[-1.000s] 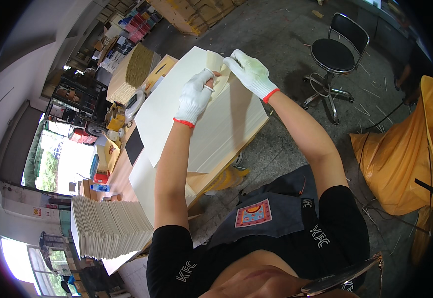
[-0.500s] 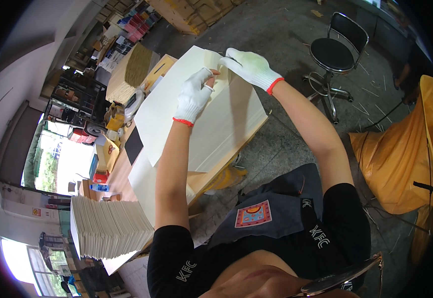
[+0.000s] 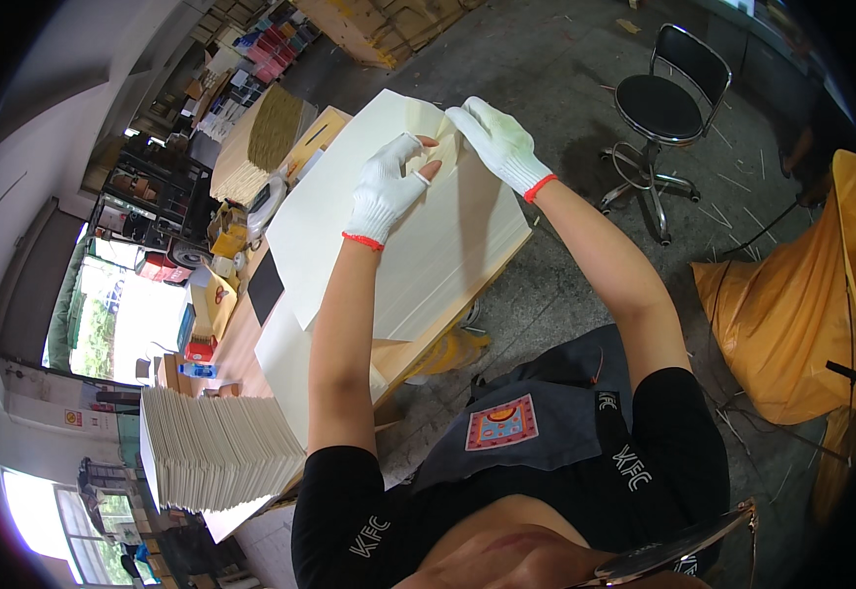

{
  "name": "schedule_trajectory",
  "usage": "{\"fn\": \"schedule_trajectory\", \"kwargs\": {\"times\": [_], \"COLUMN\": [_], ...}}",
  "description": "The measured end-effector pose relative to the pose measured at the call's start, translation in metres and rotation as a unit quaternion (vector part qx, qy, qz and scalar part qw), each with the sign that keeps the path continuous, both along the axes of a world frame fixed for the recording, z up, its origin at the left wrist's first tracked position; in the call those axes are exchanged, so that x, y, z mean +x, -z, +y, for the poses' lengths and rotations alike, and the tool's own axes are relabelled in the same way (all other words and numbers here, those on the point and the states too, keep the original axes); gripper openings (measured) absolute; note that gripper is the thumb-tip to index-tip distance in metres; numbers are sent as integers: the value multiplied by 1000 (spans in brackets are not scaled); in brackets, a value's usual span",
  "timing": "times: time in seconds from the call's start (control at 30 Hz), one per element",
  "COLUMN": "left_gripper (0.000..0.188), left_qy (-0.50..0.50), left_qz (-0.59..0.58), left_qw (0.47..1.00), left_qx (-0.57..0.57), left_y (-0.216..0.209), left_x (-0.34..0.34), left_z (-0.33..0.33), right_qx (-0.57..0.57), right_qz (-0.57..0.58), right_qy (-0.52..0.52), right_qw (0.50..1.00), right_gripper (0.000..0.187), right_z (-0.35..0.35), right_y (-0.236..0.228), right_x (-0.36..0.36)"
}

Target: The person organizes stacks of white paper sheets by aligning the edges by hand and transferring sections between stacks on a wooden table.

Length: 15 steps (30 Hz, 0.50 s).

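A tall stack of large cream-white paper sheets (image 3: 334, 216) lies on the table in front of me. My left hand (image 3: 388, 187), in a white glove with bare thumb and forefinger tips, rests on the top sheet, thumb and forefinger apart. My right hand (image 3: 499, 145), fully gloved in white with a red cuff, lies along the stack's far right edge with its fingers stretched out. Between the two hands the sheets' corner looks bent and shaded. Whether the right fingertips touch a sheet's underside is hidden.
A second sheet stack (image 3: 221, 447) stands at the table's near left. Beyond it lie a dark panel (image 3: 265, 288) and small boxes (image 3: 199, 348). Another board stack (image 3: 261, 147) is farther back. A black swivel chair (image 3: 659, 106) and an orange sack (image 3: 776, 314) stand to the right.
My right hand has straightened its fingers and moved slightly right along the stack's edge. My left thumb and forefinger have spread wider. The bent corner between the hands shows more.
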<state>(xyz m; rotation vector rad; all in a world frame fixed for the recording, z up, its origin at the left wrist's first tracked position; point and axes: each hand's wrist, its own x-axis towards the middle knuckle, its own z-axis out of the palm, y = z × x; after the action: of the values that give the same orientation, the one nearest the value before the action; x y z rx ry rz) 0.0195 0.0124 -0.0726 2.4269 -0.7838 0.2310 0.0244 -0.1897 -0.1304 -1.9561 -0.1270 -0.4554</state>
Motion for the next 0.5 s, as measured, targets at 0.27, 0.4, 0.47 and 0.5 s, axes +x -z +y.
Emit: {"fn": "schedule_trajectory", "kwargs": {"times": [0.27, 0.4, 0.47, 0.5], "left_gripper": [35, 35, 34, 34], "left_qy": [-19, -15, -17, -18], "left_qz": [18, 23, 29, 32], "left_qw": [1000, 1000, 999, 999], "left_qx": [14, 8, 4, 2], "left_y": [-7, -8, -9, -10], "left_x": [-7, -8, -10, -11], "left_z": [-4, -5, -7, -7], "right_qx": [8, 6, 6, 6], "right_qz": [-2, 2, 0, -1], "right_qy": [-1, -3, 0, 1], "right_qw": [1000, 1000, 1000, 1000], "right_gripper": [51, 51, 50, 50], "right_z": [0, -1, -1, 0], "right_y": [-2, -1, 0, 0], "right_x": [-3, -1, -1, -1]}}
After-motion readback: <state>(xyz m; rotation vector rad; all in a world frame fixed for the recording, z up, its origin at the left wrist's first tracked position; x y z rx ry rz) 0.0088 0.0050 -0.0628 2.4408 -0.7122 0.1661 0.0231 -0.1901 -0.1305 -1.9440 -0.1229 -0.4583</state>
